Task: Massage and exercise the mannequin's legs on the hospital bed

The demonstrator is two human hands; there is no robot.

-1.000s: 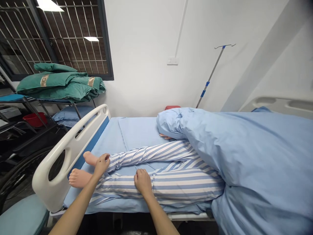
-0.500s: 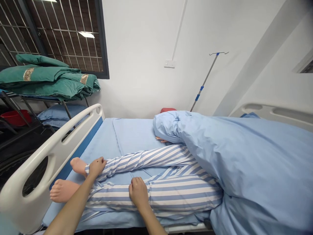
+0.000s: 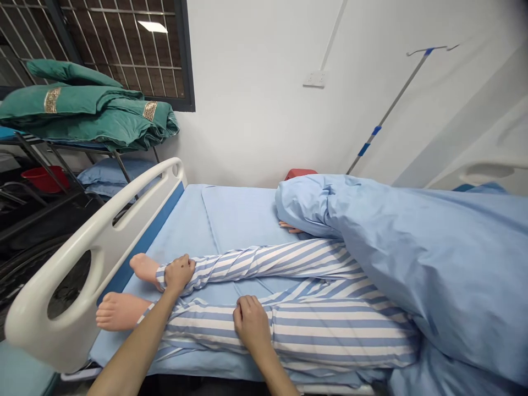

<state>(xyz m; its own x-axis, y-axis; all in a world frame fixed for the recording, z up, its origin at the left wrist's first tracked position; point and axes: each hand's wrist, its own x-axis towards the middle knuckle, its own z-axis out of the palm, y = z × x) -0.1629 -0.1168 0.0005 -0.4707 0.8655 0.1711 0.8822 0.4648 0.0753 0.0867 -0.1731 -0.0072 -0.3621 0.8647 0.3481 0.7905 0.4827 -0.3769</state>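
A figure in blue-and-white striped trousers (image 3: 313, 319) lies on a hospital bed (image 3: 235, 220), bare feet (image 3: 119, 311) toward the white footboard (image 3: 82, 247). My left hand (image 3: 178, 272) is closed around the far trouser leg at the ankle. My right hand (image 3: 251, 324) rests with curled fingers on the near trouser leg, gripping the cloth near the knee. A light blue duvet (image 3: 412, 247) covers the figure from the hips up; one of the figure's hands (image 3: 291, 226) peeks out under its edge.
Folded green quilts (image 3: 91, 107) lie on a rack at the left, with a red basin (image 3: 41, 177) and a blue pillow (image 3: 111, 173) below. An IV pole (image 3: 391, 107) leans by the wall. A barred window (image 3: 115, 44) is top left. The headboard (image 3: 482, 173) shows at right.
The view has shifted slightly; both hands stay on the striped trouser legs, the left at the ankle and the right near the knee, with no clear change of grip.
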